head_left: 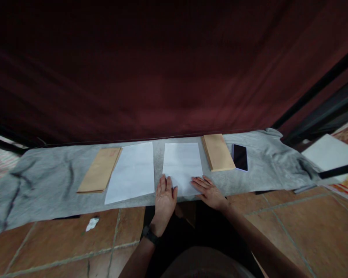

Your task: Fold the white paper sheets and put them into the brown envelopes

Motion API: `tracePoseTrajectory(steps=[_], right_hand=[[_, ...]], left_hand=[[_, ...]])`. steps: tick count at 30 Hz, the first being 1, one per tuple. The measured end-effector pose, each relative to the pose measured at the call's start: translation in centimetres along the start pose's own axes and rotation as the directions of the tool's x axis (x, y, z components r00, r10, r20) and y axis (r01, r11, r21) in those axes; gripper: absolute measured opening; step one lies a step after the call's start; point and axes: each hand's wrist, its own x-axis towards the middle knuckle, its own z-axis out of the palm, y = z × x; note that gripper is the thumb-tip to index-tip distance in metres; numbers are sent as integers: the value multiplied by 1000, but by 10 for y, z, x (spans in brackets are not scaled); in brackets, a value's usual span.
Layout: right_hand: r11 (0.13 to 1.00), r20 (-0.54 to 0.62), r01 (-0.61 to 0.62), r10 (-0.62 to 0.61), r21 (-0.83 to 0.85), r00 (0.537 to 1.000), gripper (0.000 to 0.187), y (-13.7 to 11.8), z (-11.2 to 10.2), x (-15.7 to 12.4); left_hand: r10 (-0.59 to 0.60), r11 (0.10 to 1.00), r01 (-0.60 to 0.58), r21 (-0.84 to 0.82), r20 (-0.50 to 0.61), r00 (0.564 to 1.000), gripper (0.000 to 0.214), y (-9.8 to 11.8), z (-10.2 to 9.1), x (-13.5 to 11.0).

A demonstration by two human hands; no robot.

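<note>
A white sheet of paper (182,164) lies flat on a grey cloth-covered bench (46,181) right in front of me. My left hand (164,199) rests flat with fingers stretched out at the sheet's near left corner. My right hand (208,190) lies flat, fingers together, on the sheet's near right corner. Neither hand holds anything. A black watch sits on my left wrist.
A second white sheet (132,172) and a brown envelope (100,170) lie to the left. Another brown envelope stack (218,151) and a black phone (239,156) lie to the right. A dark red curtain (162,69) hangs behind. A crumpled paper scrap (92,223) is on the tiled floor.
</note>
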Motion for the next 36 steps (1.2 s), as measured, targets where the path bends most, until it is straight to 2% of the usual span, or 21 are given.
tracePoseTrajectory(steps=[4, 6, 9, 12, 15, 19, 23, 27, 29, 32, 36], right_hand=[[1000, -8, -6, 7, 25, 1000, 60, 7, -5, -4], [999, 0, 5, -5, 37, 1000, 62, 9, -7, -8], [998, 30, 19, -21, 63, 999, 68, 10, -11, -16], [993, 29, 16, -19, 116, 999, 67, 11, -13, -22], [986, -6, 6, -5, 167, 1000, 59, 13, -12, -24], [977, -81, -12, 30, 213, 996, 60, 17, -8, -24], [965, -159, -57, 101, 257, 982, 48, 20, -5, -25], [945, -174, -96, 157, 314, 972, 38, 21, -6, -24], [925, -165, -139, 208, 355, 964, 29, 22, -8, -21], [872, -152, -239, 330, 428, 932, 20, 23, -11, -16], [805, -156, -339, 462, 486, 873, 29, 22, -13, -5]], left_hand=[[20, 1000, -19, -9, 88, 996, 48, -2, -14, 6], [59, 998, -58, -14, 117, 991, 53, -1, -20, 1], [184, 983, -182, -28, 162, 970, 68, -2, -25, -13], [291, 956, -281, -80, 214, 932, 61, -10, -29, -23], [268, 960, -244, -141, 193, 944, 43, -22, -35, -21], [256, 945, -212, -250, 159, 953, 31, -32, -44, -15], [285, 912, -222, -344, 145, 947, 32, -34, -47, -19], [254, 901, -184, -393, 135, 958, 47, -38, -43, -19], [219, 899, -131, -418, 169, 961, 40, -40, -42, -15], [95, 890, -5, -456, 175, 980, 24, -39, -41, -7], [-97, 865, 162, -474, 160, 982, 33, -35, -40, 0]])
